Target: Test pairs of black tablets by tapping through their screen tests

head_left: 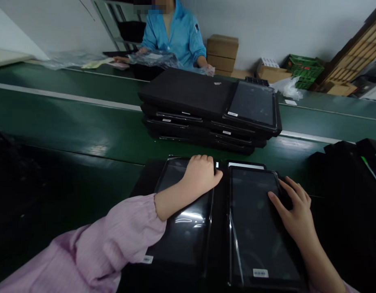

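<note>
Two dark, glossy flat screen panels lie side by side in front of me, each with a small white barcode label near its lower edge. My left hand [202,173] is closed, knuckles up, at the top right of the left screen panel [188,232]; what is in its fingers, if anything, is hidden. At the right screen panel [255,228], my right hand [298,209] grips the upper right edge, thumb on the glass and fingers along the side. Black trays [147,179] show beneath. A white strip [245,165] peeks out above the right panel.
Beyond my hands stands a stack of black trays [188,91] with another screen panel [252,101] on top. Across the green bench [68,118] a person in blue [175,36] handles clear plastic wrap [157,59]. More black trays [340,183] are at the right.
</note>
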